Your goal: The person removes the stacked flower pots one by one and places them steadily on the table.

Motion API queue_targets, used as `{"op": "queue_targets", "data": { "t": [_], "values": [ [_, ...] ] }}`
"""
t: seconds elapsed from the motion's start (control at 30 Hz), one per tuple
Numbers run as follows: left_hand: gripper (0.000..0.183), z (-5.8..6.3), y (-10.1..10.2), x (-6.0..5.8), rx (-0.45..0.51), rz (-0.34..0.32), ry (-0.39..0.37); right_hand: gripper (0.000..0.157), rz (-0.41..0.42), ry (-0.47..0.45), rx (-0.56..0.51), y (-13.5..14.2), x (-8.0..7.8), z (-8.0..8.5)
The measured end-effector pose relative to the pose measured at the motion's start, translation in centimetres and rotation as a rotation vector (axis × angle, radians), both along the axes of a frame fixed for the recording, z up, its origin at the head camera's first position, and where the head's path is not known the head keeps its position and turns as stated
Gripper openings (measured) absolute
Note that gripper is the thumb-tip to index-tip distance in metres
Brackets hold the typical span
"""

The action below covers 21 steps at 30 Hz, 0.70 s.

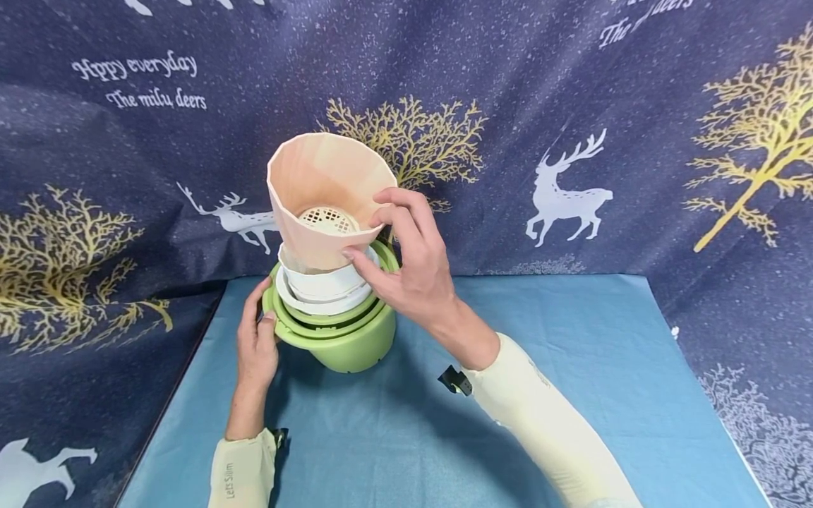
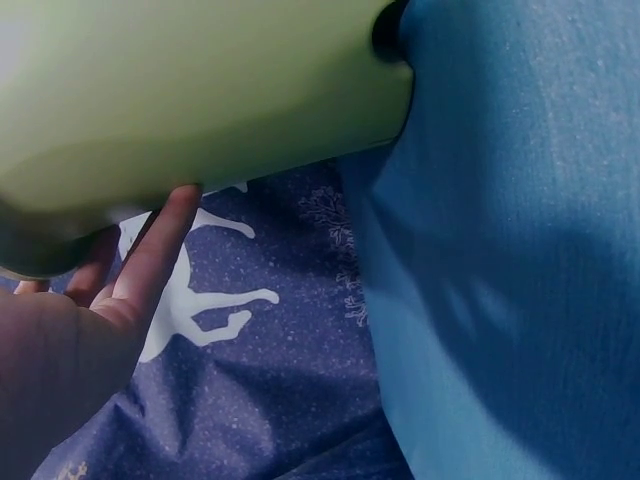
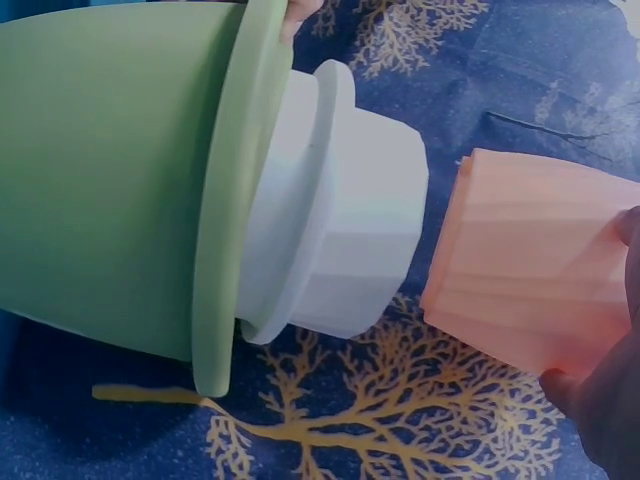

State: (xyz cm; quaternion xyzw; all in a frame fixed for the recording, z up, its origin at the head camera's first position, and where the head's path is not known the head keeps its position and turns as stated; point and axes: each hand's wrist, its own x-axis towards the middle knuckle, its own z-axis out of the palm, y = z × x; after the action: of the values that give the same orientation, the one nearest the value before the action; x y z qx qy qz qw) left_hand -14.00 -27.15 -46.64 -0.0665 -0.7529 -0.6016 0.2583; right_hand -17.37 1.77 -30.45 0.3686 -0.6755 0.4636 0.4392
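Note:
A pale pink faceted flowerpot (image 1: 298,236) is tilted toward the head camera, with a cream perforated disc (image 1: 327,220) at its bottom. My right hand (image 1: 416,264) pinches its rim, thumb outside and fingers over the edge. In the right wrist view a gap separates the pink pot's base (image 3: 455,240) from a white faceted pot (image 3: 380,210). That white pot sits within nested green flowerpots (image 1: 356,349), whose rims show as rings. My left hand (image 1: 257,346) holds the outer green rim at its left side; in the left wrist view a fingertip (image 2: 185,200) touches the green wall.
The green pots stand toward the back of a table with a blue cloth (image 1: 508,423). Right behind it hangs a dark blue curtain (image 1: 476,63) printed with deer and gold trees. Dark straps (image 1: 455,381) sit at both wrists over pale sleeves.

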Motion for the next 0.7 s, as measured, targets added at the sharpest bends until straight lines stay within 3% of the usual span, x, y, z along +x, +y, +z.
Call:
{"op": "queue_targets", "data": {
  "t": [0.7],
  "values": [
    [0.06,-0.2,0.1,-0.2,-0.028,0.041,-0.005,0.036,-0.018,0.039,-0.072,2.2,2.6,0.7]
  ]
}}
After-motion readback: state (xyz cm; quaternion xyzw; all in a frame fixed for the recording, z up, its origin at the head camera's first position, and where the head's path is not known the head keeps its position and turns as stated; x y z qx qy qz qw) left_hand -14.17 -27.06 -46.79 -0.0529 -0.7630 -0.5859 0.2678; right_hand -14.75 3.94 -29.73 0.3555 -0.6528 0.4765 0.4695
